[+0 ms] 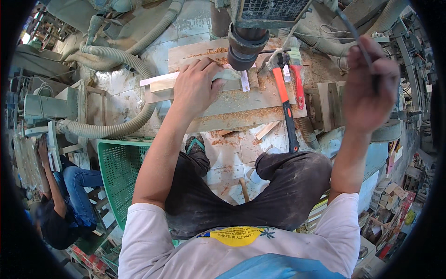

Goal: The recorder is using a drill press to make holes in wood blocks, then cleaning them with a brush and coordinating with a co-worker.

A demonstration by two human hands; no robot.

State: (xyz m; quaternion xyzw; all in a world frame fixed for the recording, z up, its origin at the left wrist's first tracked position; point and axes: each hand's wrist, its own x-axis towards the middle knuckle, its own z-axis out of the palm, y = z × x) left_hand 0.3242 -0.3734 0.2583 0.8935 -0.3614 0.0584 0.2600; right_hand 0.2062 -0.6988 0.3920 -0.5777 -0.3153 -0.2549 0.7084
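Note:
My left hand (199, 80) grips a pale wooden piece (161, 84) with a white strip along it, lying on the wooden work board (209, 122) under the machine's dark cylindrical head (240, 49). My right hand (371, 79), raised at the right and somewhat blurred, is closed on a dark metal lever (352, 28). An orange-and-black handled tool (288, 116) lies on the board right of the head, beside a red-handled brush (298, 81). Small wooden blocks (252, 78) and wood shavings sit beneath the head.
A green plastic basket (121, 162) stands left of my legs. Ribbed hoses (111, 131) curve around the left side. A co-worker in jeans (83, 179) is at the far left. Cluttered machinery (51, 104) and wood offcuts (390, 197) line both sides.

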